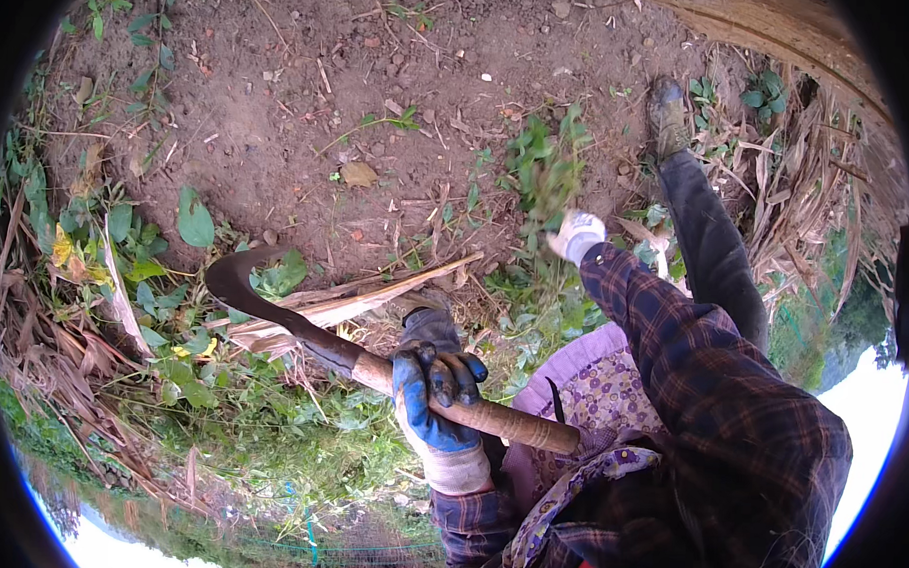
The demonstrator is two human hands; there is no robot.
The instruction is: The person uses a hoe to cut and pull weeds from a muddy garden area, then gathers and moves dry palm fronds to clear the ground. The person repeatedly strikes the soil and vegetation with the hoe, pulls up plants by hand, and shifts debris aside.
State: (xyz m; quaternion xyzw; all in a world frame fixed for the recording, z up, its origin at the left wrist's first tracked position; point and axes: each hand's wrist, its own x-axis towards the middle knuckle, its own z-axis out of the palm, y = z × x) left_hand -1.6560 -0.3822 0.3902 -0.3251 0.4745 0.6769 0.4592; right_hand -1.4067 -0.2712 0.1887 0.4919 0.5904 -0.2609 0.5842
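Observation:
My left hand (pixel 434 393), in a blue-coated work glove, is wrapped round the wooden handle of a sickle (pixel 505 422). Its dark curved blade (pixel 259 292) reaches out to the left, hooked tip upward, over dry stalks and leaves. On the other side, my right hand (pixel 577 235), in a pale glove, is closed and somewhat smeared by motion. A bunch of green weeds (pixel 547 157) extends from its fingers, blurred as well. The exact grip on the stems is hidden.
Brown soil (pixel 280 108) with small stones and scattered leaves spreads ahead. Dry husks (pixel 798 206) pile up at the right, below a thick brown stalk (pixel 784 30). Leafy plants and dry leaves (pixel 72 341) crowd the left. My boot (pixel 669 116) stands on the soil at the right.

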